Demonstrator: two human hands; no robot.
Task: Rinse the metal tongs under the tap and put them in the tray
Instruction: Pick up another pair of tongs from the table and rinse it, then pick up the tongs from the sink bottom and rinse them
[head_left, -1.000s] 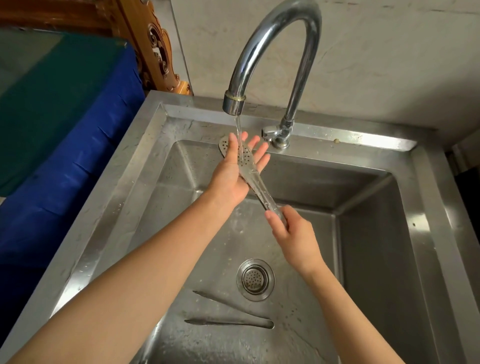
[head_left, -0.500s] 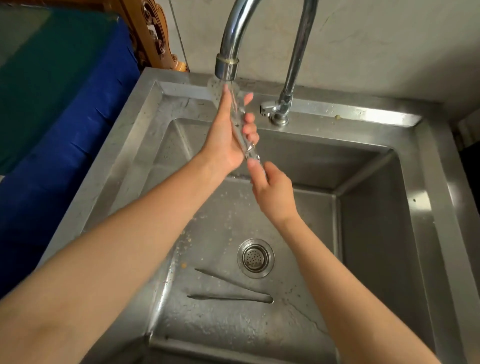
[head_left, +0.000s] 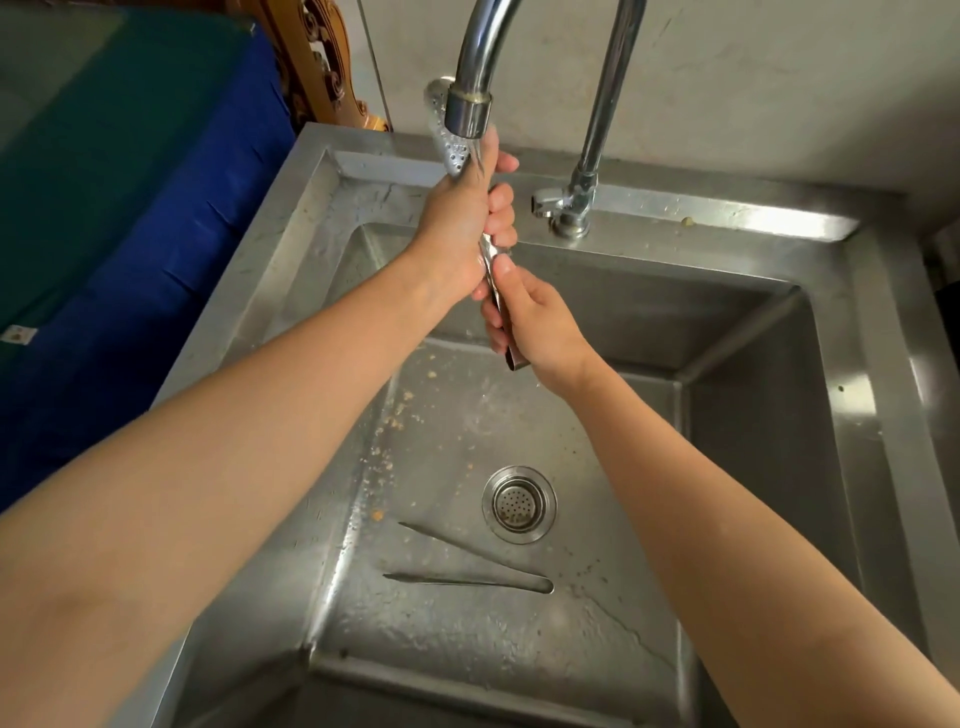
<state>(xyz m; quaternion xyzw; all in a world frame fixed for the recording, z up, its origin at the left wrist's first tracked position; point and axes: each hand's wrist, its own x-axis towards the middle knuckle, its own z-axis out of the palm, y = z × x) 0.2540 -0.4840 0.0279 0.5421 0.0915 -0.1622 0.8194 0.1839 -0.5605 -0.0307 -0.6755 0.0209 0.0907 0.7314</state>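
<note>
Steel sink (head_left: 878, 415) fills most of the view, its basin speckled with food crumbs toward 9 o'clock. The gooseneck tap (head_left: 470, 111) stands at 12 o'clock, its spout just above the hands. The left hand (head_left: 457, 228) is wrapped around the upper part of the metal tongs (head_left: 448, 130), fingers curled closed on the metal, and the perforated head is seen poking up beside the spout. The right hand (head_left: 540, 317) is closed on the lower handle end, which sticks out below the palm. A second pair of slim tongs (head_left: 467, 582) lies flat on the basin floor at 6 o'clock, just below the drain strainer (head_left: 518, 504). Water appears to run over the left hand, though the stream is hard to make out.

No tray is visible, so the placing step is judged not yet begun. The wet metal could slip from the grip and drop onto the dirty basin floor, spoiling the rinse; the head could also be knocked against the spout.
</note>
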